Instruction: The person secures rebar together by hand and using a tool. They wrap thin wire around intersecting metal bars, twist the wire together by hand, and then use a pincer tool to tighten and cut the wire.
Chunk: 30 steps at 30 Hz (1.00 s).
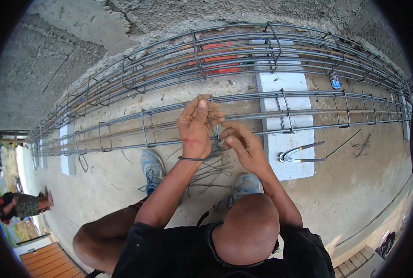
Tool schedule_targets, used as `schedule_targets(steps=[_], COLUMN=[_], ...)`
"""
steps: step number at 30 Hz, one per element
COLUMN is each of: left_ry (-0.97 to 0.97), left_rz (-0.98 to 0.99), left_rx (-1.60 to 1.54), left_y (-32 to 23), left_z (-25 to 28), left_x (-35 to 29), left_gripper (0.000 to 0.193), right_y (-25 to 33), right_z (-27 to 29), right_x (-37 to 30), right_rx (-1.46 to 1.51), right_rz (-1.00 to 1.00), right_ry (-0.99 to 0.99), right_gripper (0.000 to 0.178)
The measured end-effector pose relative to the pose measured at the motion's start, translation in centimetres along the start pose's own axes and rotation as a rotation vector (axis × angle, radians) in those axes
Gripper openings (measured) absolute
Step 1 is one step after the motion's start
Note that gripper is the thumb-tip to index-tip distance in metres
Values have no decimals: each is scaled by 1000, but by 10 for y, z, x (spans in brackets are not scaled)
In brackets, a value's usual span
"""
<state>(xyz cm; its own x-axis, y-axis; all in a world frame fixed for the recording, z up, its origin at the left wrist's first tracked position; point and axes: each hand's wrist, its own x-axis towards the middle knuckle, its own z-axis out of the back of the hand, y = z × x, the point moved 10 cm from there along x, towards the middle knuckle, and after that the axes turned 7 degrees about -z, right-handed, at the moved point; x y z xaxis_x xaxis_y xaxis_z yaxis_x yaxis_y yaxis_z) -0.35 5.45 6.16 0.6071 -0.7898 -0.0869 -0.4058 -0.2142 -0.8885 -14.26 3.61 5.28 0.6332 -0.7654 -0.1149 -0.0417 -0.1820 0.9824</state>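
A long rebar cage point(160, 128) of thin steel bars and square stirrups runs across in front of me. My left hand point(196, 121) is at its far top bars, thumb pressed to curled fingers beside a stirrup point(216, 131). Just right of that stirrup, at the near bar, my right hand point(244, 147) has its thumb and forefinger bent toward each other. Whatever thin piece either hand pinches is too small to make out. Below the hands a loose bundle of dark tie wires point(212, 170) lies on the floor between my shoes.
End-cutting pincers point(301, 153) rest across a white block point(287, 163) under the cage. A second rebar cage point(164, 67) lies beyond, by a rough concrete wall point(76, 28). Red plastic point(220, 58) shows behind its bars. Another person point(23, 205) is at far left.
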Motion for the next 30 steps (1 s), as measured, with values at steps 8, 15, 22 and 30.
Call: schedule_targets(steps=[8,15,22,30], left_ry=[-149,185,188,305], left_rz=[413,470,-11,207], left_rx=[-191,211,22,33], left_y=[45,47,5,40], left_z=[23,18,-8,21], left_x=[7,-12,1,-5], left_gripper=[26,46,46,40], right_y=[71,92,-12,-51], right_z=[-38,19,-20,-23], right_x=[-22,35,31,2], right_rx=[-725,-104,107,372], right_rz=[751,250,-338,-618], right_ry=[48,-36,211,250], right_gripper=[40,15,19,18])
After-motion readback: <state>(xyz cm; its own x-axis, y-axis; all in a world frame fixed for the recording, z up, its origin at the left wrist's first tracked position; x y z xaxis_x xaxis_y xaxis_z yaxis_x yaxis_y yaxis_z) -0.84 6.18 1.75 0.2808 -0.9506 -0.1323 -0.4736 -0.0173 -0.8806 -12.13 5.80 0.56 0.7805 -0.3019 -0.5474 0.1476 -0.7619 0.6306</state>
